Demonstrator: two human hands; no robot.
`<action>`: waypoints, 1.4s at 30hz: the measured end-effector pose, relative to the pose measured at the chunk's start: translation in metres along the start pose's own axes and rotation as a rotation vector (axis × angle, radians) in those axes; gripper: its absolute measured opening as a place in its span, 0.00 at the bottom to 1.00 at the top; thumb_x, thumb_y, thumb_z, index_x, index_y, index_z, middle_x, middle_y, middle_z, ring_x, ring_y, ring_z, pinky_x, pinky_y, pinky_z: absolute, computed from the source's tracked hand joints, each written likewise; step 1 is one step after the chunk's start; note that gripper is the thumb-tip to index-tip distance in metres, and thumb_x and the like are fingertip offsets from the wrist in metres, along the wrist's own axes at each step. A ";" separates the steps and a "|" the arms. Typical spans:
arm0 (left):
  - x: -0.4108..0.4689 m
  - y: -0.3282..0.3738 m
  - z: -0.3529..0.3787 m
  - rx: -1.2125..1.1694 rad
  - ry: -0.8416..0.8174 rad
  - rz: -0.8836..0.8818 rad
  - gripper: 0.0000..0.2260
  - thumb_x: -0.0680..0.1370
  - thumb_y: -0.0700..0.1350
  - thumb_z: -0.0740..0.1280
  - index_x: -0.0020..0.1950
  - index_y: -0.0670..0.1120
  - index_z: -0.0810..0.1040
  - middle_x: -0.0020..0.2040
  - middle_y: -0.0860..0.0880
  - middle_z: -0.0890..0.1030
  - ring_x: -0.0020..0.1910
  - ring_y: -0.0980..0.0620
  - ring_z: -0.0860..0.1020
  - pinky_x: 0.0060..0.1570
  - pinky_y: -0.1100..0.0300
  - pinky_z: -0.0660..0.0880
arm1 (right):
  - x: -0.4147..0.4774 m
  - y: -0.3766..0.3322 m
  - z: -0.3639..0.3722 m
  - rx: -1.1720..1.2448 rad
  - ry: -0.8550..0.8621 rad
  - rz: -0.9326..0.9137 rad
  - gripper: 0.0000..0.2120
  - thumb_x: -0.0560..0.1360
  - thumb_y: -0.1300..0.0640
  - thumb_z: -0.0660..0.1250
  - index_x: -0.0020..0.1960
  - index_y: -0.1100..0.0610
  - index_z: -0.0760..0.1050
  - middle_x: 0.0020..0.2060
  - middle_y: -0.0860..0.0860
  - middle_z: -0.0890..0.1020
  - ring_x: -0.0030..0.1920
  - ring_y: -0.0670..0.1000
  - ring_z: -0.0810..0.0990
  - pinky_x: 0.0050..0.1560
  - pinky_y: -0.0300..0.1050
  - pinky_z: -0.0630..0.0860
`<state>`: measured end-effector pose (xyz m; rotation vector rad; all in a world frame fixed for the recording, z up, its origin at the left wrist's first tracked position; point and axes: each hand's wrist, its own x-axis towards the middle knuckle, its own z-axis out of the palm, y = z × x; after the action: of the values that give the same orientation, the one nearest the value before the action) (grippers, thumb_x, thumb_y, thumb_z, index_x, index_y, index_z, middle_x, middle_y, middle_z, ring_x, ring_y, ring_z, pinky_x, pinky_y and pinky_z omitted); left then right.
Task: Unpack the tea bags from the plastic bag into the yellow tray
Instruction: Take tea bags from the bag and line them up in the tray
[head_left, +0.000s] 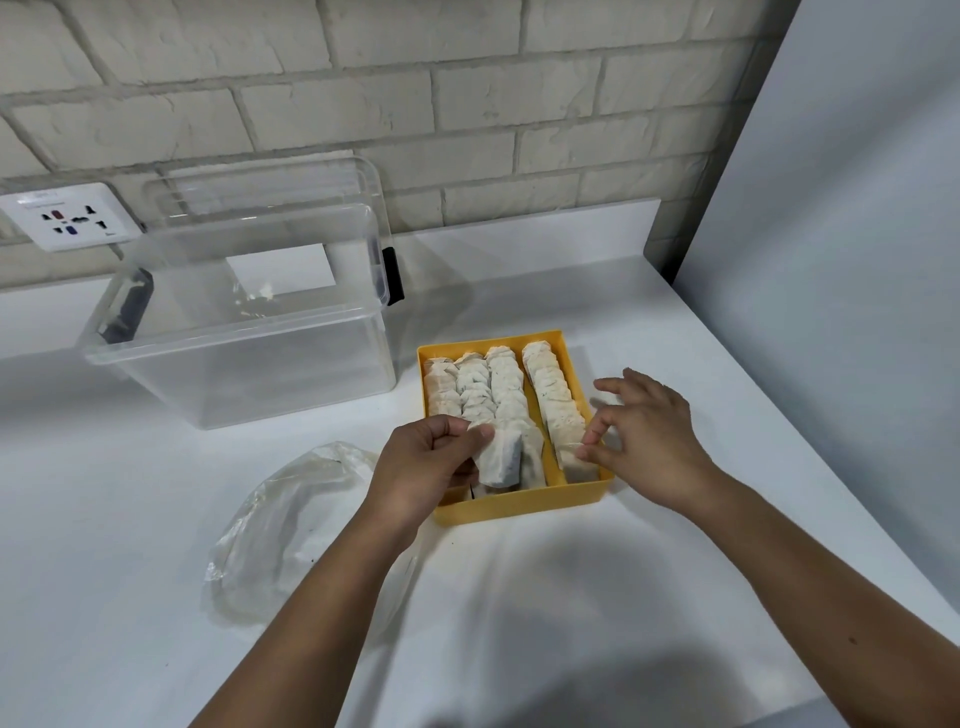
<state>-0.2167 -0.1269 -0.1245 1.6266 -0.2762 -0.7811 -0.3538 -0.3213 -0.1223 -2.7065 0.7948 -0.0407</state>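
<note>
The yellow tray (524, 501) sits on the white counter and holds several rows of white tea bags (506, 382). My left hand (426, 462) is over the tray's near left corner, shut on a small stack of tea bags (498, 460). My right hand (649, 436) is at the tray's right side, its fingertips touching the near end of the rightmost row of tea bags (558, 402). The clear plastic bag (291, 519) lies crumpled on the counter to the left of my left forearm; it looks flat and I see no tea bags in it.
A large clear storage box (239, 338) with black latches stands behind and left of the tray, its lid leaning on the brick wall. A wall socket (70, 215) is at the far left. A grey panel (831, 234) borders the counter on the right.
</note>
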 end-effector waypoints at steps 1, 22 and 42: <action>0.001 -0.001 0.000 0.002 0.001 0.002 0.08 0.75 0.45 0.75 0.39 0.43 0.82 0.31 0.48 0.77 0.31 0.53 0.76 0.39 0.60 0.81 | 0.003 -0.001 0.003 -0.034 0.019 -0.007 0.07 0.72 0.43 0.71 0.45 0.44 0.82 0.74 0.45 0.66 0.77 0.50 0.52 0.74 0.55 0.48; 0.001 0.001 0.004 0.008 -0.069 0.012 0.08 0.73 0.45 0.77 0.44 0.41 0.82 0.31 0.49 0.82 0.31 0.50 0.79 0.42 0.54 0.81 | 0.004 -0.045 -0.009 0.286 0.207 -0.291 0.06 0.67 0.44 0.76 0.38 0.45 0.83 0.59 0.41 0.79 0.67 0.47 0.69 0.69 0.55 0.59; 0.000 -0.002 -0.002 0.162 0.046 0.088 0.03 0.77 0.46 0.73 0.46 0.47 0.85 0.43 0.44 0.87 0.46 0.41 0.85 0.52 0.47 0.83 | 0.005 -0.009 -0.018 -0.104 -0.025 -0.159 0.08 0.73 0.43 0.71 0.47 0.46 0.83 0.75 0.43 0.64 0.77 0.48 0.53 0.74 0.50 0.51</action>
<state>-0.2164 -0.1247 -0.1261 1.7699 -0.3837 -0.6671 -0.3469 -0.3223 -0.1032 -2.8574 0.5878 -0.0017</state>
